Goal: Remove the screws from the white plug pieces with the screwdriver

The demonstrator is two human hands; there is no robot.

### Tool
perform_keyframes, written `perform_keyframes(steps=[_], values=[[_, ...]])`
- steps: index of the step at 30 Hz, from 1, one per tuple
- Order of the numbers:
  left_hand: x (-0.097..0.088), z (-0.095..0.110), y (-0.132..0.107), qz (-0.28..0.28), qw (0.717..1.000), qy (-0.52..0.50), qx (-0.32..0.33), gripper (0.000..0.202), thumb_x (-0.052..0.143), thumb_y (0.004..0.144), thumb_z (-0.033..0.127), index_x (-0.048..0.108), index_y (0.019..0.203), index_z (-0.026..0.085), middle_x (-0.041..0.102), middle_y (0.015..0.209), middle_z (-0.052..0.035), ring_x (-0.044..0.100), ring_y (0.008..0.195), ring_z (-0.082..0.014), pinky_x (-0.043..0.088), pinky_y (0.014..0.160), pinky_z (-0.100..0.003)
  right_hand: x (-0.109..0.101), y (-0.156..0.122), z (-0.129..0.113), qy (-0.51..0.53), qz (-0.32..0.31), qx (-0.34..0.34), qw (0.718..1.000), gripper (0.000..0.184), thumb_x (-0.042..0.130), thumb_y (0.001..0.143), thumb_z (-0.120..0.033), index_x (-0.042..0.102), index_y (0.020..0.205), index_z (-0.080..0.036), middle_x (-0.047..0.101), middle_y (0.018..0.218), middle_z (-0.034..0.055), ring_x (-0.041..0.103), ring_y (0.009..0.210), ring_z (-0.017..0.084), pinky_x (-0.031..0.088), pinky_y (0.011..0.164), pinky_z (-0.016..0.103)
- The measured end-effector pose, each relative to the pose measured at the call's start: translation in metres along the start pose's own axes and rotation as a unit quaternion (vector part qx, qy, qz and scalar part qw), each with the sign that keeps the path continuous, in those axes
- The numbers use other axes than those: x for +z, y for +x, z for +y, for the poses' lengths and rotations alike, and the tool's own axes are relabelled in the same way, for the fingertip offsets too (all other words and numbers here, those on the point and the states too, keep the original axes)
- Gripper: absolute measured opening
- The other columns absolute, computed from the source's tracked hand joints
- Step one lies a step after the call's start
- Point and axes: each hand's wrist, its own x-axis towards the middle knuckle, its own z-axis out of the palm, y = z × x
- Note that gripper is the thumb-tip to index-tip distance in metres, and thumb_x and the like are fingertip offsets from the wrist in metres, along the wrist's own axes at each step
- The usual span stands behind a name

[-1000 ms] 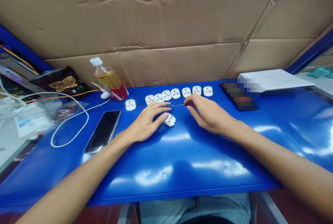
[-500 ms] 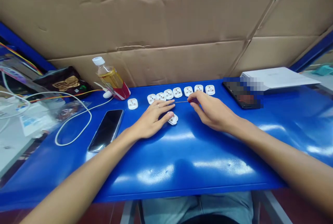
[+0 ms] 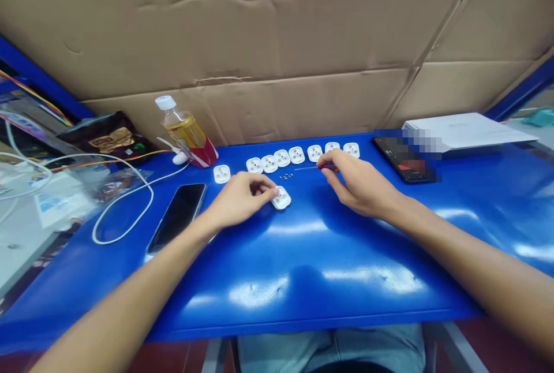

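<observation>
My left hand [image 3: 242,198] is closed, with thumb and fingers on the edge of a white rounded-square plug housing [image 3: 283,198] with small metal parts in its face. My right hand [image 3: 358,187] grips a thin screwdriver [image 3: 307,168] by its reddish handle, most of which the fingers hide. The shaft points left above the blue surface. Several tiny screws [image 3: 285,176] lie loose between the screwdriver tip and the plug housing. Behind them, several similar white housings [image 3: 296,155] stand in a row, partly covered by my right hand at the right end.
A single white housing [image 3: 222,174] lies left of the row. Near it are a drink bottle [image 3: 190,133], a phone [image 3: 177,217] and a white cable [image 3: 123,240]. A dark phone [image 3: 400,159] and a white box [image 3: 470,130] lie at the right. Cardboard [image 3: 277,32] walls off the back.
My left hand has drawn back to the left and curled its fingers, shifting the plug housing slightly left. The small screws now show. My right hand with the screwdriver has barely moved.
</observation>
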Motion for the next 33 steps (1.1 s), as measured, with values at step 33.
perform_keyframes(steps=[33], values=[[-0.065,-0.034,0.010,0.099,0.941,0.323,0.008,0.055,0.061,0.090,0.055,0.075,0.130,0.020,0.074,0.134,-0.0094,0.069,0.120,-0.0332,0.049,0.108,-0.042,-0.003,-0.002,0.000,0.014,-0.008,-0.054,0.998,0.012,0.049,0.101,-0.019,0.055,0.111,-0.022,0.070,0.107,0.0087,0.067,0.091,0.024,0.047,0.077,0.035]])
